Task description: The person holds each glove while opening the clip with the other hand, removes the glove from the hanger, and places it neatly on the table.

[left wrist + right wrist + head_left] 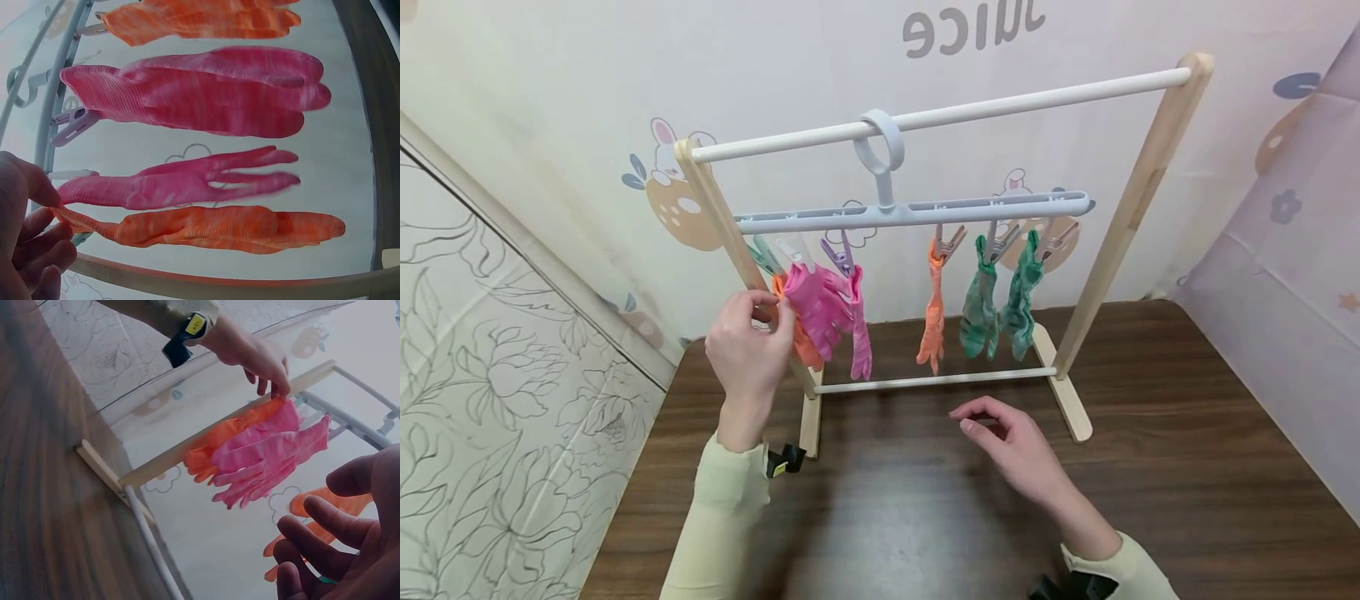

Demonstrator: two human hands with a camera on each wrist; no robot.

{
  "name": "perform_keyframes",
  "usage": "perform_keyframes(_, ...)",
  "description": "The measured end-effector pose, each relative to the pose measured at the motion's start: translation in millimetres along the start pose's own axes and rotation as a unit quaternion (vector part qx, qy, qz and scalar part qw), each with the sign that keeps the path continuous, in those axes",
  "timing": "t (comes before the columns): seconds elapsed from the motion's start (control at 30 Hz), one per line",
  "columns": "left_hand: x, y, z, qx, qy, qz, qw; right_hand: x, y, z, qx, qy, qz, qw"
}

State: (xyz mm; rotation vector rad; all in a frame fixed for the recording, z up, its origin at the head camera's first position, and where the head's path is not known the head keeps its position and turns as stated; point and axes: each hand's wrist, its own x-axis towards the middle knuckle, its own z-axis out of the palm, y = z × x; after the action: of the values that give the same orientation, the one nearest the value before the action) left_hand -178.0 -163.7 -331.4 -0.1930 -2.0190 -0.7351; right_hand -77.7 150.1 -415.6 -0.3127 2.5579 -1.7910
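Note:
My left hand [747, 337] is at the left end of the hanging row, its thumb and finger pinching the cuff of an orange glove [212, 228]. That glove hangs by a green clip [765, 255], largely behind the hand in the head view. Beside it a pink glove [818, 304] hangs from a white clip [795, 251], and another pink glove [861, 329] from a purple clip [842, 255]. Low and to the right, my right hand [1018, 446] hovers over the table with fingers loosely bent, holding nothing.
A pale blue clip hanger [917, 213] hooks over the white top rod [1015, 106] of a wooden stand [1138, 208]. Farther right hang another orange glove [933, 312] and two green gloves [981, 308]. The lower rod [940, 381] crosses above the brown table [1187, 467].

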Motion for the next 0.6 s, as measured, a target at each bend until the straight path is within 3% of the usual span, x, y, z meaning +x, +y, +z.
perform_keyframes(0.23,-1.0,0.7,5.6,-0.064,-0.002,-0.003,0.9980,0.2,-2,-2,0.002,0.004,-0.017,0.9998)
perform_keyframes(0.4,-4.4,2.4,11.3,-0.107,-0.021,-0.019,0.9939,-1.4,-3,-1,0.010,0.002,-0.018,0.9998)
perform_keyframes(0.6,-8.3,7.1,13.9,-0.123,-0.043,-0.020,0.9912,-2.8,-7,-2,0.016,0.009,-0.034,0.9993)
